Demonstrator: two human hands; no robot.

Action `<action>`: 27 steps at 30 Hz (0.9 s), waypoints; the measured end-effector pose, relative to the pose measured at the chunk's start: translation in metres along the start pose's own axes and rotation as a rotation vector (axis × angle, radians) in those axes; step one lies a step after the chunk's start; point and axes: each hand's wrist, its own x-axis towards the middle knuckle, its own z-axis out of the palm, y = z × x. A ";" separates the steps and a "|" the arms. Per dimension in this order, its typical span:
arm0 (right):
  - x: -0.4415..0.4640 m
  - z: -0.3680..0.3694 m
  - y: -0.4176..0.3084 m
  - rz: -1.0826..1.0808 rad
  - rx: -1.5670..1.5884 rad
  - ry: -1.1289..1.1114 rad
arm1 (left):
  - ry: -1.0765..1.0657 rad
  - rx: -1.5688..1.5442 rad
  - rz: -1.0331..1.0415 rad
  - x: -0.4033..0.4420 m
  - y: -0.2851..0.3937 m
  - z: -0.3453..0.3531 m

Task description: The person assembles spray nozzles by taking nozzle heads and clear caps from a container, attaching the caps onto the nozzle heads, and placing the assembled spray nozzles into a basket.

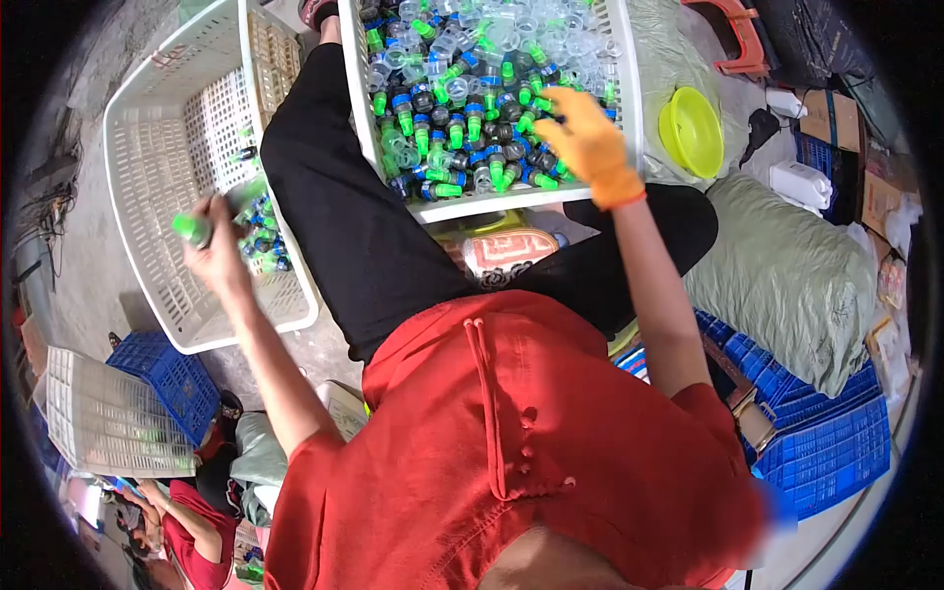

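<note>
While left hand [218,258] grips a green piece [191,230], right hand [587,146] gapes: ten-o'clock basket [136,197] barely filled, twelve-o'clock crate [630,98] heaped!

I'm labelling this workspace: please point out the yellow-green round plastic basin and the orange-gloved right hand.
Yellow-green round plastic basin [694,134], head view: bare inside.
Orange-gloved right hand [590,147], head view: middle of glove.

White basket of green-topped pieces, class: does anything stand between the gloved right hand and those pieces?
Nothing visible does: the gloved right hand is over the white basket, past its near rim, and no lid covers the green-topped pieces. Whether the hand touches them, I cannot tell.
</note>
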 end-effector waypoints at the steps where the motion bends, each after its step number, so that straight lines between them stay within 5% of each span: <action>1: -0.008 0.007 0.040 0.021 -0.217 0.068 | 0.037 0.166 -0.140 0.019 -0.037 -0.031; 3: -0.015 0.013 0.083 0.085 -0.415 -0.038 | -0.150 0.378 -0.420 0.043 -0.121 -0.086; 5: -0.016 0.021 0.100 0.072 -0.408 -0.034 | -0.302 0.422 -0.637 0.035 -0.134 -0.088; 7: -0.017 0.025 0.112 0.055 -0.401 -0.025 | -0.116 0.704 -0.032 0.033 -0.145 -0.067; 8: -0.019 0.024 0.118 0.051 -0.344 0.038 | -0.018 0.798 -0.006 0.033 -0.103 -0.034; 9: -0.021 0.023 0.122 0.045 -0.288 0.100 | 0.141 0.865 0.364 0.025 -0.062 0.005; 11: -0.024 0.008 0.114 0.137 -0.299 0.104 | -0.079 0.500 0.538 -0.015 0.047 0.108; 14: -0.030 -0.020 0.106 0.425 -0.086 -0.022 | -0.771 0.437 0.621 -0.085 0.095 0.234; 15: -0.036 -0.028 0.102 0.428 -0.092 -0.019 | -0.844 0.389 0.899 -0.103 0.075 0.287; 18: -0.051 -0.047 0.090 0.501 0.180 0.013 | -0.897 0.542 1.181 -0.142 0.040 0.384; 21: -0.066 -0.052 0.087 0.495 0.190 0.063 | -1.048 0.762 1.162 -0.141 0.041 0.417; 23: -0.072 -0.059 0.084 0.393 0.097 0.071 | -1.040 0.577 1.000 -0.130 0.044 0.413; 25: -0.071 -0.058 0.073 0.557 0.575 0.100 | -0.907 0.360 0.751 -0.115 0.064 0.389; 27: -0.067 -0.054 0.058 0.581 0.656 0.125 | -1.160 -0.037 -0.022 -0.094 0.077 0.356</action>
